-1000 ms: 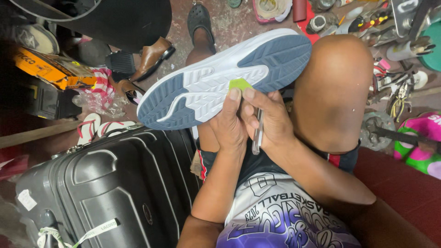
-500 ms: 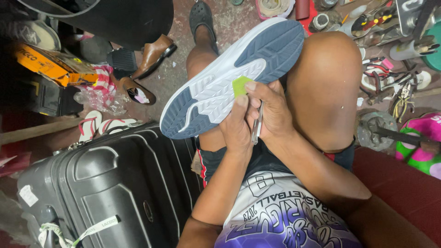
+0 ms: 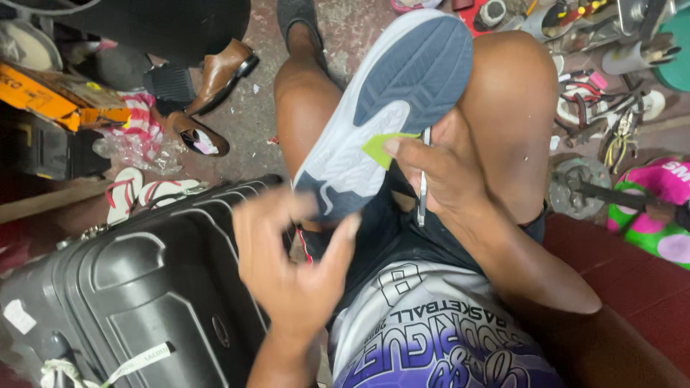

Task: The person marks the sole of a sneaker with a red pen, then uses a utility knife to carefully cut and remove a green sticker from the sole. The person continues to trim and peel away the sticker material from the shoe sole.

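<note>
Sneaker (image 3: 392, 115) under right hand (image 3: 438, 172), tool (image 3: 422, 188) perhaps metal.

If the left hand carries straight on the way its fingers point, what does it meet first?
Probably the grey-and-white rubber sole of the sneaker resting on the lap: the blurred left hand has fingers aimed up toward its near end. Depth is unclear.

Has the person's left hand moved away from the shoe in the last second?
Yes. The left hand has come off the sneaker sole and now hangs open nearer the camera, beside the black suitcase. The right hand stays on the sole.
</note>
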